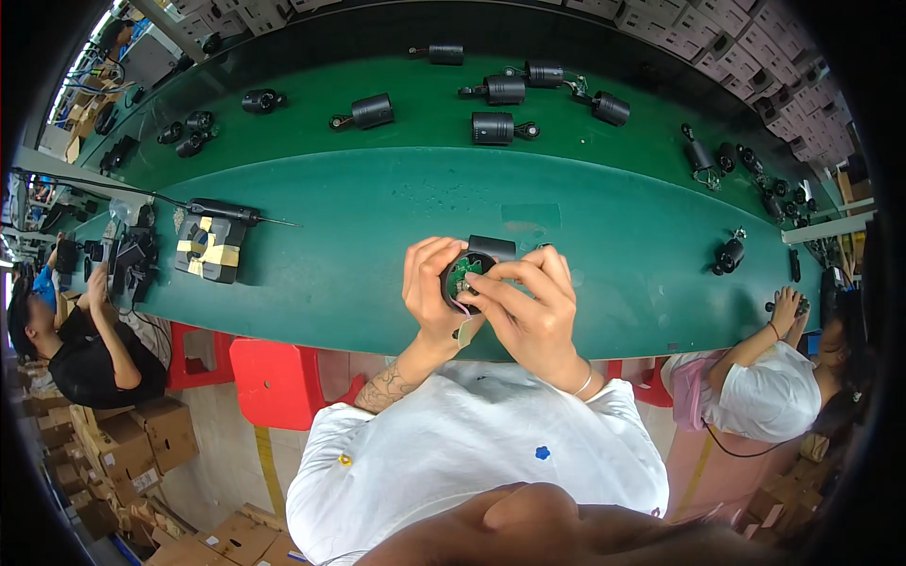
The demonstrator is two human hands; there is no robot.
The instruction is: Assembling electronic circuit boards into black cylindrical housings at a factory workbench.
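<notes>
My left hand [429, 283] is closed around a round black housing [446, 288], holding its open side up. A green circuit board [461, 272] shows inside it. The fingertips and thumb of my right hand [540, 304] come together over the board; whatever they pinch is too small to make out. A thin pinkish wire [460, 307] hangs over the housing's near rim, and a pale flat strip [465, 330] dangles below by my left wrist. Just beyond my hands, a black cylinder [493, 247] lies on the green table [359, 236].
A corded electric screwdriver [222, 209] rests by a black box with yellow tape [209, 250] on the left. Several black cylindrical units [493, 128] lie along the far green strip. People sit at both sides, near a red stool [274, 382] and cardboard boxes [160, 434].
</notes>
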